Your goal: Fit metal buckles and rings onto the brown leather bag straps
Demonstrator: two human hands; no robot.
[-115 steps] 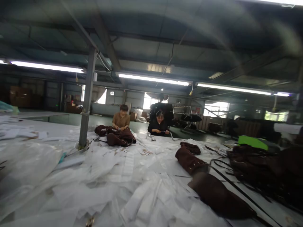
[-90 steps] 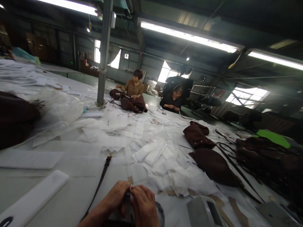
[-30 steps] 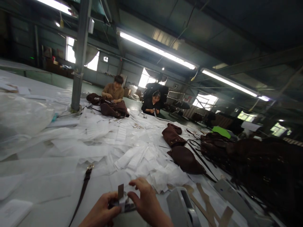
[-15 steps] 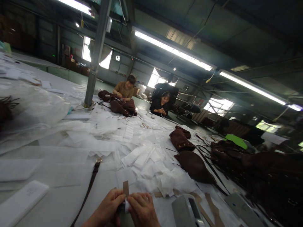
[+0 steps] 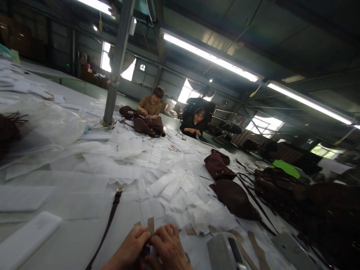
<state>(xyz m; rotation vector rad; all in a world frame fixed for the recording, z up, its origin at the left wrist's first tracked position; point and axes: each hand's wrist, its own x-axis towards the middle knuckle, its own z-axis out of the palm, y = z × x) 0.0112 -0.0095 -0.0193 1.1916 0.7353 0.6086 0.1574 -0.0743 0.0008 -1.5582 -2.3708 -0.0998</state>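
My left hand (image 5: 131,242) and my right hand (image 5: 170,243) meet low in the middle of the head view, just above the table. Both are closed, with thumbs and fingertips pinching around the lower end of a short flat brown strip (image 5: 151,224) that sticks up between them. Something small and dark shows under the fingertips, mostly hidden. Left of my hands lies a dark brown leather strap (image 5: 109,221) with a metal buckle. A grey box-shaped device (image 5: 225,250) stands just right of my right hand.
White paper sheets (image 5: 174,187) cover the table. Dark brown bags (image 5: 233,198) with straps lie at the right, more brown strips (image 5: 256,245) at front right, a white stack (image 5: 30,240) at left. A post (image 5: 114,82) rises ahead; two people work across the table.
The view has shifted slightly. My right fingers have moved higher around the strip, and the white bit seen earlier between my hands is now hidden. The co-worker in black has moved both hands apart.
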